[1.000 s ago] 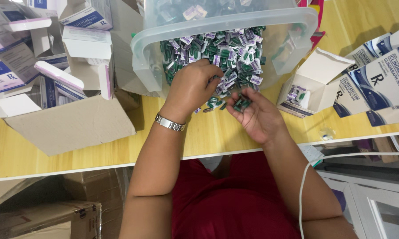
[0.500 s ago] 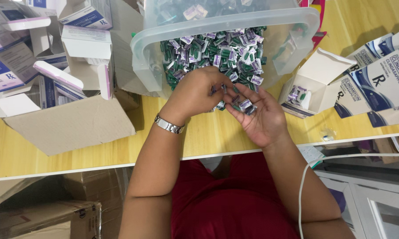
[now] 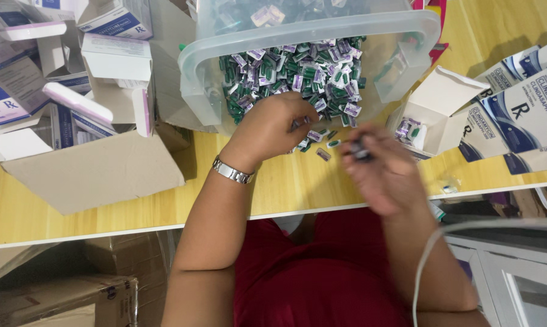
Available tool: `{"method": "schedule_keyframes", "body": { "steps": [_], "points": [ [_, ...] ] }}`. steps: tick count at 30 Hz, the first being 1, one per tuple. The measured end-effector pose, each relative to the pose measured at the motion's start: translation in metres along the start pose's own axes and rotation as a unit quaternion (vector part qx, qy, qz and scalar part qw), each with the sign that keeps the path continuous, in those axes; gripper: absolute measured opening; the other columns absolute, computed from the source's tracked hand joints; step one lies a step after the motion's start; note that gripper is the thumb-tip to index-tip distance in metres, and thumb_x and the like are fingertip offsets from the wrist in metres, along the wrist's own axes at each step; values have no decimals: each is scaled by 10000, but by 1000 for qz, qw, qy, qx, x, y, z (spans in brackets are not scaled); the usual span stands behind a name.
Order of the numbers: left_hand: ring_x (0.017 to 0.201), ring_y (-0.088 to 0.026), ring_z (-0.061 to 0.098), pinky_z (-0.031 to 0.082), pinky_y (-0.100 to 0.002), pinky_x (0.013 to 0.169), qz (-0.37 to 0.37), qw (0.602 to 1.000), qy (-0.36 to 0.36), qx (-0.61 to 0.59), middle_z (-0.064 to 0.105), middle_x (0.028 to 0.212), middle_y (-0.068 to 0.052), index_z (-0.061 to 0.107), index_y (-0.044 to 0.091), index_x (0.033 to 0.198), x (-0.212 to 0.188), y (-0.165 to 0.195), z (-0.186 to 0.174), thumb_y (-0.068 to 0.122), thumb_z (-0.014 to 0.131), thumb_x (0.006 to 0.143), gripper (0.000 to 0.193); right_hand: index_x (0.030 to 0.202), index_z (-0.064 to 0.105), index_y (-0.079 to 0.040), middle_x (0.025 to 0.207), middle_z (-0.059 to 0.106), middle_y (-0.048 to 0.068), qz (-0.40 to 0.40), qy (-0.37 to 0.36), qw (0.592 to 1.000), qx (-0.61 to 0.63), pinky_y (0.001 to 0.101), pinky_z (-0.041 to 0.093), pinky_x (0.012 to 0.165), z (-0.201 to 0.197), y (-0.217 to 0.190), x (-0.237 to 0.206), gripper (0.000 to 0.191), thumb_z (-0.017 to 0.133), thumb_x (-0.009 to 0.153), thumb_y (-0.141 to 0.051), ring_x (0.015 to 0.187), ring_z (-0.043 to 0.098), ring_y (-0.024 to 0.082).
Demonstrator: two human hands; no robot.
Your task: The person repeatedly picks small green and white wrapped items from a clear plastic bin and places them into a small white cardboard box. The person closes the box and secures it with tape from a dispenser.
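1. A clear plastic tub (image 3: 406, 36) lies tipped on the far side of the bench (image 3: 134, 206), its mouth toward the person, and a heap of small green-and-purple capsule packets (image 3: 303, 72) spills from it down to the wood.
2. To the right, a small open white carton (image 3: 434, 106) holds a few of the same packets in its mouth.
3. Further right lie flat blue-and-white medicine boxes (image 3: 522, 115), stacked and overlapping.
4. On the left, a brown cardboard box (image 3: 91, 169) is crowded with opened white cartons (image 3: 113, 66), flaps standing up.
5. The left hand (image 3: 273, 130), a metal watch (image 3: 232, 171) at its wrist, is cupped knuckles-up at the near edge of the heap, its fingers curled over packets; how many it holds I cannot tell.
6. The right hand (image 3: 379, 169) is blurred, closed narrow around something small and dark at the fingertips (image 3: 361, 151), most likely a packet.
7. Half a second ago both hands met at the tub's mouth, the right palm open under the left. Now the right hand has drawn away to the right and nearer, well apart from the left, toward the small carton.
8. A few loose packets (image 3: 322, 145) lie on the bare bench between the two hands.
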State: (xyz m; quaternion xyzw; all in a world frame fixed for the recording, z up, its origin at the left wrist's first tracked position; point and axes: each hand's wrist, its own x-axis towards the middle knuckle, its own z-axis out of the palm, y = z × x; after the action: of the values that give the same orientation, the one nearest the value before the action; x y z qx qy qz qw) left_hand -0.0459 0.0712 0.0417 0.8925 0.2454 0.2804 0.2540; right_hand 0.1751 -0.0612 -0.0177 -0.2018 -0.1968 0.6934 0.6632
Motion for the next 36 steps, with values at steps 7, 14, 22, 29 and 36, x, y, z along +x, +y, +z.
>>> {"method": "schedule_keyframes", "body": {
  "steps": [7,14,22,29,36],
  "points": [
    [940,-307,629,522,-432,765,37,999,-8,33,639,943,-83,791,119,995,-1,9,14,114,803,726,269,1188,567,-8,1132,631,131,-320,168,771,-524,328,534,926,13,-64,-16,127,534,1108,84,993,619,242],
    [958,-300,572,499,-415,830,29,998,-25,51,616,955,-67,804,137,924,-3,6,22,25,754,709,248,1015,666,17,1084,662,151,-277,131,424,-852,457,448,992,29,-63,-6,123,623,999,131,1070,606,398],
    [963,-300,562,485,-423,817,24,996,-3,88,594,942,-75,787,126,824,-5,-2,21,84,796,680,151,995,706,12,1142,633,157,-363,160,507,-766,391,496,952,30,-44,-19,219,556,924,157,1085,608,323],
    [956,-298,564,485,-428,803,28,988,-2,150,592,941,-75,769,123,764,-5,1,33,120,788,685,81,1135,752,-40,1201,695,135,-243,-25,468,-849,411,547,927,25,-8,-9,294,644,879,59,1087,663,321],
    [953,-293,579,483,-439,797,41,991,-45,123,620,941,-62,764,125,739,-4,-1,36,160,792,708,54,1333,645,2,1174,670,155,-207,-35,457,-864,427,524,934,34,11,0,489,639,844,1,1071,635,351]
  ]
}}
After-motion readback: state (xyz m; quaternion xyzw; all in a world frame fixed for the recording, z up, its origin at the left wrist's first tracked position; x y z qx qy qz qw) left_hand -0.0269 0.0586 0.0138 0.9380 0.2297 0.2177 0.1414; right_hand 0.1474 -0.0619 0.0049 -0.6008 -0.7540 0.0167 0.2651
